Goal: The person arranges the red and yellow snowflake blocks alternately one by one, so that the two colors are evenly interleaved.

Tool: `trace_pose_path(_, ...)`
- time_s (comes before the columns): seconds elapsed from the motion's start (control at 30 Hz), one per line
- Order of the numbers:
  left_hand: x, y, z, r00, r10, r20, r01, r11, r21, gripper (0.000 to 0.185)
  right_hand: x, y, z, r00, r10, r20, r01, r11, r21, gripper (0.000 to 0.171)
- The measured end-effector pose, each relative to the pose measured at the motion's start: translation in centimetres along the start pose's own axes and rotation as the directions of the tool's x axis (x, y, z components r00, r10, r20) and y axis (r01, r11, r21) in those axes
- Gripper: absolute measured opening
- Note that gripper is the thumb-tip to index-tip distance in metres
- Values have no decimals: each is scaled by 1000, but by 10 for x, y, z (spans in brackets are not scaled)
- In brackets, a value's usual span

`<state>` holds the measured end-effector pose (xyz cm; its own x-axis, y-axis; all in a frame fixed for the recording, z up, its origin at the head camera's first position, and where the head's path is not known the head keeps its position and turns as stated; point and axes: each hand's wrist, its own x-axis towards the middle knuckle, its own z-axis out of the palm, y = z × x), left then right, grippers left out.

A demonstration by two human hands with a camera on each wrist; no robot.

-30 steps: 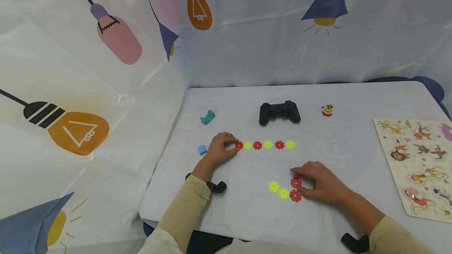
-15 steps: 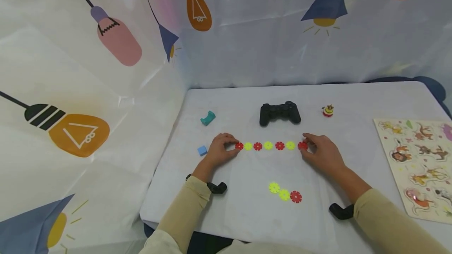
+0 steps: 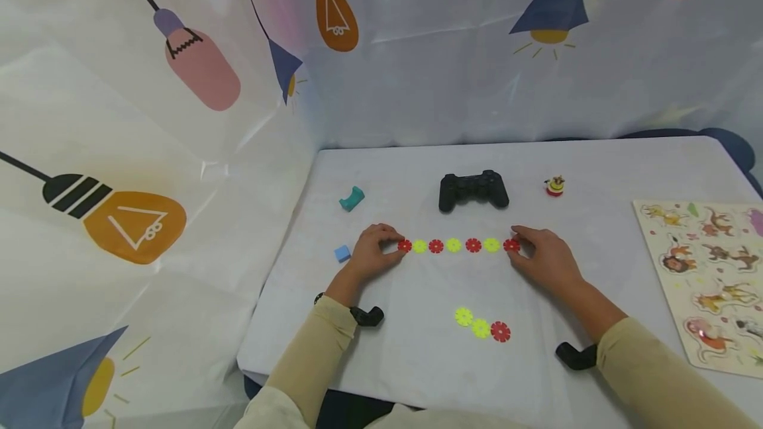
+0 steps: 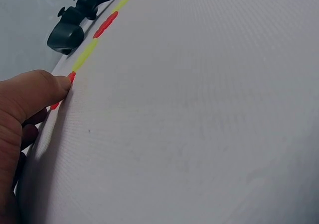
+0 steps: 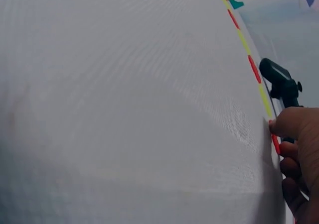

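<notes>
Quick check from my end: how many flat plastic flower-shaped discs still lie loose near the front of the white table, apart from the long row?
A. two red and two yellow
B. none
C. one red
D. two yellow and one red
D. Head view shows two yellow discs and one red disc lying together near the front of the table, apart from the row that the left hand and right hand touch at its ends.

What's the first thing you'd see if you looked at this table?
Most likely the bright row of red and yellow flower discs across the middle of the table, with the left hand pinching its left end and the right hand pinching its right end. Just behind the row sits a black game controller, and three loose discs lie nearer the person.
</notes>
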<state>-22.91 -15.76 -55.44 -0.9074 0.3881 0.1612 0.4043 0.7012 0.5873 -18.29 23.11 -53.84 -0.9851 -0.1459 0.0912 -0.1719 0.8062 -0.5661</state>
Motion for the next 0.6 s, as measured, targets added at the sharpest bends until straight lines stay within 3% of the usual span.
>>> trace_pose_path(0.33,-1,3,0,999,-40,18,40,999,-1,27,-9,-11,-8,1000,-18,25,17,999,35,63)
trace_pose_path(0.47,0,3,-1,998,-57,25,57,998,0,27,-24,-32,-2,983,-172,66,168,984,58,62)
trace_pose_path(0.6,1,2,0,999,-48,21,48,999,-1,28,-43,-53,16,935,-322,148,314,946,77,64)
